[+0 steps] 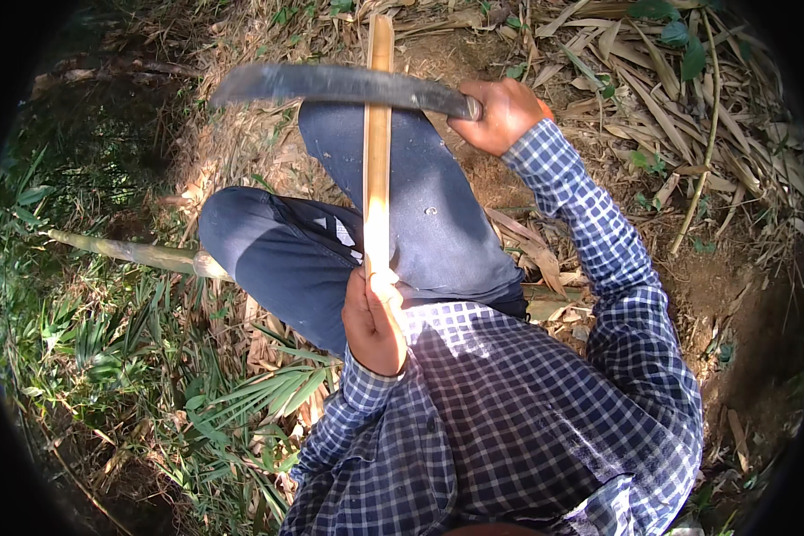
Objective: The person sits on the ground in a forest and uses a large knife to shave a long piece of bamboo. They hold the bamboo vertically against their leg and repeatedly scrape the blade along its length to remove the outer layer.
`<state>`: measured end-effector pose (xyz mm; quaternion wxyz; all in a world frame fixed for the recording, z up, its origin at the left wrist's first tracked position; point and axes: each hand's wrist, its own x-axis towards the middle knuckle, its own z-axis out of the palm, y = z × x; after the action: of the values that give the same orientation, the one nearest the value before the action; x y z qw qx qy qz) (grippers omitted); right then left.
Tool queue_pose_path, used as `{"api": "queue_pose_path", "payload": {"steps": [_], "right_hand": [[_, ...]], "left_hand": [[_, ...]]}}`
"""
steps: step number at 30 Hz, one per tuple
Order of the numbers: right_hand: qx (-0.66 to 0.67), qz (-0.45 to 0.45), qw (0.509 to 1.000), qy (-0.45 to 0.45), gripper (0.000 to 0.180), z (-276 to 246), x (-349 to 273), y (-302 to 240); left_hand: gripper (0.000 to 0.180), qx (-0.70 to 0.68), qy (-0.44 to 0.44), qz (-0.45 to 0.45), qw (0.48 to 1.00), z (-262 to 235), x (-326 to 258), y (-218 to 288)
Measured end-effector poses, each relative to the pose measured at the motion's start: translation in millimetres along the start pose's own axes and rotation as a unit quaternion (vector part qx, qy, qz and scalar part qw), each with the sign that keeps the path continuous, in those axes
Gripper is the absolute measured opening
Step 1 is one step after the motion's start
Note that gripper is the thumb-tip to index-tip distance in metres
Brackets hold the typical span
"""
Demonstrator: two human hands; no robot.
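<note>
- Head view: my two hands worked with two things, one long knife and one pale split strip that looked like bamboo.
- My left hand [373, 326] grasped the near end of the strip [377, 170], thumb on top, in front of my shirt; the strip ran straight away from me over my lap, its far end beyond my knees.
- My right hand [502, 116] was clenched around the handle of the knife [322, 83], whose dark, curved blade pointed to the left, its tip slightly blurred.
- The blade crossed in front of the strip near its far end, hiding a short stretch; whether the two touched, I could not tell.
- Two bent legs in dark trousers [420, 192] lay beneath, and one checked shirt [527, 384] covered both my arms.
- One greenish pole [138, 253] lay to the left, its near end hidden behind my left knee.
- One thin, bent stick [711, 98] lay on the right among dry leaves [616, 107] too many to count.
- Green plants [89, 357] crowded the left side; brown soil [482, 62] showed beyond my knees.
</note>
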<state>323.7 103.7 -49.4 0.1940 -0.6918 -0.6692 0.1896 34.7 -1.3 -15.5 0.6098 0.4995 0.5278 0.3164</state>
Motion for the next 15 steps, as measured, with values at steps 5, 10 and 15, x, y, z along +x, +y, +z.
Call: {"api": "queue_pose_path", "payload": {"steps": [5, 10, 15], "right_hand": [[0.014, -0.009, 0.999, -0.034, 0.023, 3.7, -11.7, -9.1], [-0.015, -0.025, 1.0, -0.007, 0.025, 2.1, -9.0, -19.9], [-0.004, -0.087, 0.996, 0.011, 0.026, 4.9, -24.9, -27.3]], "left_hand": [[0.027, 0.013, 0.008, 0.004, 1.0, -1.7, -1.7, -4.9], [0.027, 0.043, 0.012, 0.005, 0.999, 0.8, 10.0, 4.9], [0.029, 0.07, 0.031, 0.001, 0.997, -2.3, -1.3, -1.0]]}}
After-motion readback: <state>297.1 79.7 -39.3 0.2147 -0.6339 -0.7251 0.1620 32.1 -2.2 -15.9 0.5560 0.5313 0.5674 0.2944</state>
